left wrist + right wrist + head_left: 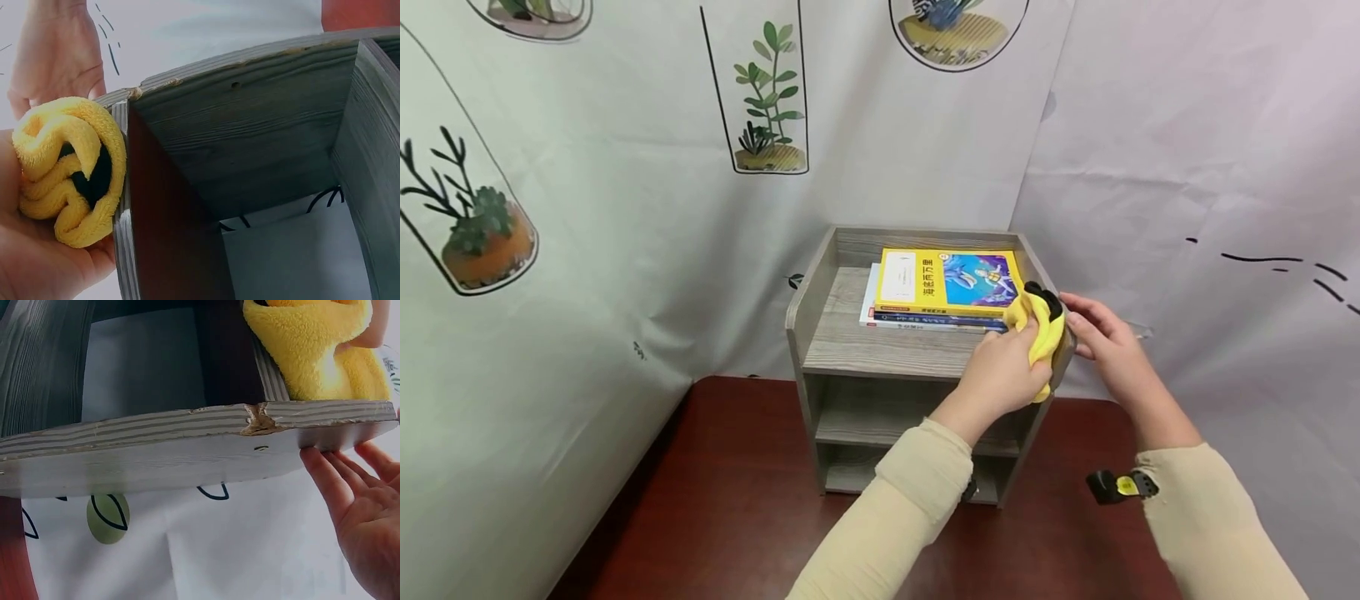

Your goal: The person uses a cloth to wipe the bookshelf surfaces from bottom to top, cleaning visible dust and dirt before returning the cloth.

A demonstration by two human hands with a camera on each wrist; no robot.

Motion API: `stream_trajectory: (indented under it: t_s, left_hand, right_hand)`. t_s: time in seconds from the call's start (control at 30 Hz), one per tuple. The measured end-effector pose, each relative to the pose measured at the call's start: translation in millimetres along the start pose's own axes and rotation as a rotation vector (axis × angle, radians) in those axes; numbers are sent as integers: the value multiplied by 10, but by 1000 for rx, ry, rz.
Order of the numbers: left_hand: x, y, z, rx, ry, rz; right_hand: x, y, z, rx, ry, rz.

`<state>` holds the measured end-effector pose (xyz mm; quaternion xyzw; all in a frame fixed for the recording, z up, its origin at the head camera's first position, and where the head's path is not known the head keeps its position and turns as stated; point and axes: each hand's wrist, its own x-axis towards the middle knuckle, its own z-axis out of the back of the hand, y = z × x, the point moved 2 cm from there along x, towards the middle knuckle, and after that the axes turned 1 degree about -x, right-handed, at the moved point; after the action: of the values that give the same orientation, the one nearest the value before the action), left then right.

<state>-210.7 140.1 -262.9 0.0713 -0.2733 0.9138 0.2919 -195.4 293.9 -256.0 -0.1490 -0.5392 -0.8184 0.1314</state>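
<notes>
My left hand (1006, 367) grips a bunched, fluffy yellow and black cloth (1043, 329) at the top right edge of a small grey wood-grain shelf unit (872, 358). In the left wrist view the cloth (72, 169) lies folded in the palm against the shelf's board edge. My right hand (1108, 342) is just to the right, and its fingertips touch the outer face of the side panel (187, 459). In the right wrist view the fingers (328, 481) are extended and hold nothing. A yellow book (951, 279) tops a small stack on the upper shelf.
The unit stands on a dark red surface (722, 492), with lower shelves (880, 412) facing me. White sheeting (647, 250) printed with plants hangs behind and beside it. A black strap with a yellow label (1126, 485) sits at my right cuff.
</notes>
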Motion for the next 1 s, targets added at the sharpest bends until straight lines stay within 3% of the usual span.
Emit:
stream_trajectory:
  t_s: [0.37,0.67,0.83,1.0]
  left_hand:
    - [-69,55,23,102,67,-91]
    - [-102,28,93,139,148,-119]
    - [-89,-92,103,309,197,-41]
    - [-94,-299,17,640,116,2]
  right_hand:
    - [-25,-26,-53,-16,-4,-12]
    - [4,3,-54,-10,-27,31]
    - [-2,10,-61,-62,-31,37]
    - [-20,16,-69,-66,-63,43]
